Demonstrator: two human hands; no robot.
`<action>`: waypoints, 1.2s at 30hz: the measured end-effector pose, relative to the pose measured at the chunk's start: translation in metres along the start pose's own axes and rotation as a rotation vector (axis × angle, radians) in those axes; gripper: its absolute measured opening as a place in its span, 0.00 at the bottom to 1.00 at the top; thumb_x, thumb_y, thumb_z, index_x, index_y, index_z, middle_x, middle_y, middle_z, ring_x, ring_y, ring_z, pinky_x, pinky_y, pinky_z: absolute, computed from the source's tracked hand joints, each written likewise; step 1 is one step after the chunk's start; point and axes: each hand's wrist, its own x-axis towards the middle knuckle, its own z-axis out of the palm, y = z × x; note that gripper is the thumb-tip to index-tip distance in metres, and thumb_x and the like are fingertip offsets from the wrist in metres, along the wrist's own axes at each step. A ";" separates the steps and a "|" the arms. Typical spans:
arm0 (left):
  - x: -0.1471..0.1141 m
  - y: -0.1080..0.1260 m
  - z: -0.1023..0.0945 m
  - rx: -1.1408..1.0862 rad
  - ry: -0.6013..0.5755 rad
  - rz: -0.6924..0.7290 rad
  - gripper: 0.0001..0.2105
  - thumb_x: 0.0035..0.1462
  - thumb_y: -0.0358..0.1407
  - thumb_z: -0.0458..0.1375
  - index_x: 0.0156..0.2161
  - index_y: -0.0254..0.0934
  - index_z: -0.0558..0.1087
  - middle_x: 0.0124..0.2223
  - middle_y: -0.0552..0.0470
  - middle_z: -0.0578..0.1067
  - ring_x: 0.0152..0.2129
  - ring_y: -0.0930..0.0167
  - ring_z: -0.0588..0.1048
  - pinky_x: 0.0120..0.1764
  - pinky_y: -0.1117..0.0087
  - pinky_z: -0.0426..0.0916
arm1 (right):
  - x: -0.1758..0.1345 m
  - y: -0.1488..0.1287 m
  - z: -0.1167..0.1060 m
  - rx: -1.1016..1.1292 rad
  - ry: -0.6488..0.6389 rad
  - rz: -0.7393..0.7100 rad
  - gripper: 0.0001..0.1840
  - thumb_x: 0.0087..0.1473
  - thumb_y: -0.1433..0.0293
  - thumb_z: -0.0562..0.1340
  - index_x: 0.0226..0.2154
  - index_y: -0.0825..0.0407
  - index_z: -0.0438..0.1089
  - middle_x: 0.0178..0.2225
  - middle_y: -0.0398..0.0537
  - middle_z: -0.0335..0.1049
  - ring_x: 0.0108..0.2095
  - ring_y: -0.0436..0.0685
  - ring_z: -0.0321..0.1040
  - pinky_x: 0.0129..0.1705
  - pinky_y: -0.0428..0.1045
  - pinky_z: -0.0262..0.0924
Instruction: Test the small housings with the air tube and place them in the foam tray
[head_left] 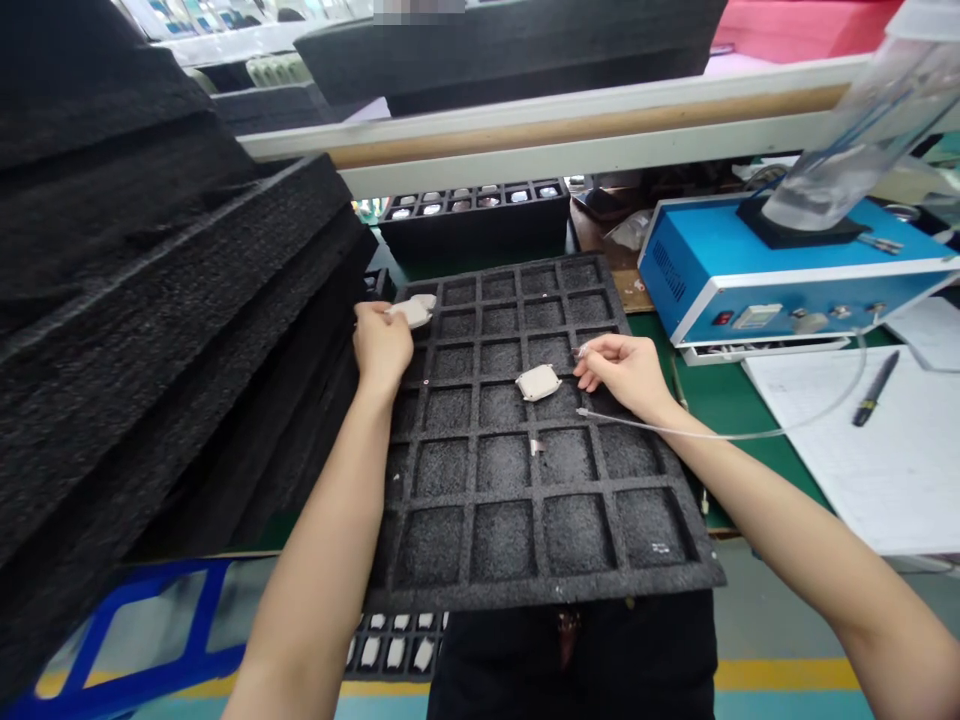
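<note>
A black foam tray (504,508) with a grid of square compartments lies in front of me. At its far left edge my left hand (381,345) is closed on a pale, rounded-square watch case (411,312); a second piece may overlap it. A similar watch case (538,382) rests across a divider near the tray's middle. Just right of that one, my right hand (619,370) pinches something small and shiny at its fingertips, too small to make out. Below these fingers lies the tip of a thin transparent tube (705,434), which runs over my right forearm.
Black foam trays (172,330) are stacked high at left. Behind stands a foam tray of round shiny parts (476,215). At right are a blue machine (795,270), a transparent cylinder (847,150), paper (810,450) and a pen (876,388). A shelf edge (570,125) crosses the back.
</note>
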 end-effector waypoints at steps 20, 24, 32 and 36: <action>-0.079 0.037 0.036 0.247 -0.822 0.637 0.13 0.47 0.45 0.61 0.35 0.39 0.78 0.32 0.51 0.73 0.29 0.69 0.70 0.32 0.70 0.62 | 0.001 0.004 -0.001 -0.028 -0.074 -0.005 0.08 0.45 0.68 0.61 0.24 0.58 0.68 0.18 0.45 0.70 0.16 0.48 0.66 0.18 0.43 0.62; -0.079 0.040 0.030 0.137 -0.951 0.658 0.11 0.47 0.39 0.62 0.37 0.39 0.77 0.33 0.52 0.73 0.29 0.71 0.69 0.32 0.70 0.62 | 0.001 0.005 -0.001 -0.034 -0.079 -0.006 0.09 0.45 0.67 0.61 0.25 0.58 0.68 0.18 0.46 0.70 0.16 0.48 0.66 0.19 0.43 0.62; -0.087 0.027 0.049 -0.566 -0.827 -0.021 0.12 0.45 0.35 0.64 0.34 0.34 0.68 0.31 0.53 0.77 0.29 0.72 0.76 0.38 0.67 0.71 | 0.001 0.002 0.000 -0.020 -0.048 0.002 0.07 0.43 0.69 0.61 0.24 0.57 0.68 0.18 0.45 0.69 0.16 0.49 0.66 0.17 0.43 0.62; -0.088 0.026 0.056 -0.678 -0.902 -0.123 0.16 0.44 0.35 0.66 0.39 0.33 0.72 0.36 0.49 0.78 0.30 0.72 0.77 0.40 0.67 0.73 | 0.000 0.000 0.000 -0.011 -0.057 -0.012 0.06 0.43 0.69 0.61 0.24 0.57 0.68 0.18 0.45 0.69 0.16 0.48 0.66 0.18 0.43 0.62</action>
